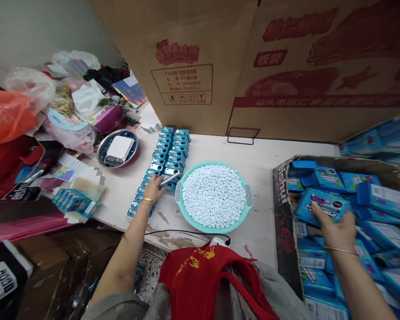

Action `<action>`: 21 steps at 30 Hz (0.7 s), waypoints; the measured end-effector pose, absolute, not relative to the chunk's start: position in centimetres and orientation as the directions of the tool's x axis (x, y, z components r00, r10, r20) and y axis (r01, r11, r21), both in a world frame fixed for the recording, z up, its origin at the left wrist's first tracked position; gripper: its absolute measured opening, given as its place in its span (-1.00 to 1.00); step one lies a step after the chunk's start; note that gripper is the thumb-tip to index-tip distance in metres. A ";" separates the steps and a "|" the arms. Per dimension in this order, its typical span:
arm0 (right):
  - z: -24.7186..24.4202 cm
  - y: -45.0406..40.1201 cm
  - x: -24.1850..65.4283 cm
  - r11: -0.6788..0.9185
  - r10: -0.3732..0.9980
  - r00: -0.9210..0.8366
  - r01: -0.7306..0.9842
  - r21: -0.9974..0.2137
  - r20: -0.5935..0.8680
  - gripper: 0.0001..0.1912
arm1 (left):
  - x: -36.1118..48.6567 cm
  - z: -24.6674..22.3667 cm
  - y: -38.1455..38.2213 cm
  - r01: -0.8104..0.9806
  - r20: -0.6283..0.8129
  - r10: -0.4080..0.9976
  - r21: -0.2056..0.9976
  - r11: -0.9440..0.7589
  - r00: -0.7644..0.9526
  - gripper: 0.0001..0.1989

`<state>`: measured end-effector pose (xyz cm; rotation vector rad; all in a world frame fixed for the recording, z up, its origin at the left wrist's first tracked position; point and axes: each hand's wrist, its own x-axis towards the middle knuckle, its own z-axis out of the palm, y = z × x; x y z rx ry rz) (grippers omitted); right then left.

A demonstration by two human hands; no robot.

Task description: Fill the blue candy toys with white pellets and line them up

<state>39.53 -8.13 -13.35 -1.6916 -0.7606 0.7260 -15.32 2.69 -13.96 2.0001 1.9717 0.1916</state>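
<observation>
blue oblong box [330, 202] in right hand [338, 231]

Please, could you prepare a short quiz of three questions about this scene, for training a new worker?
1. What does the right grip hold at the open carton?
2. What fills the green basin? A) coins B) small pale pieces C) pencils
3. True or false: the two rows of small blue boxes stand to the left of the basin, as the camera sees it.

Key: 1. A blue pack. 2. B. 3. True.
</observation>
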 end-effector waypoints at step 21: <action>-16.5 -5.5 28.7 -0.346 0.803 0.242 -0.553 -0.758 -0.544 -0.52 | -5.4 -17.1 -4.1 0.642 -0.219 0.962 0.717 0.271 -0.162 -0.80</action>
